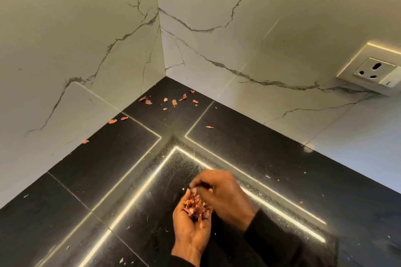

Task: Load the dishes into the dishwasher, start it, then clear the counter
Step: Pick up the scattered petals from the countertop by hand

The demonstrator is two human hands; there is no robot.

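My left hand (191, 226) is cupped palm-up over the black counter (91, 171) and holds a heap of pink onion peels (196, 207). My right hand (221, 191) hovers right above it, fingers bent down over the heap, fingertips at the peels. More loose onion peel scraps (173, 102) lie scattered in the far corner of the counter, and a few lie along the left wall (112, 121). No dishes or dishwasher are in view.
White marble-look walls meet at the corner (165, 71). A wall socket (375, 71) sits on the right wall just above the counter. Small crumbs dot the counter at the right (303, 172) and near the front (121, 259).
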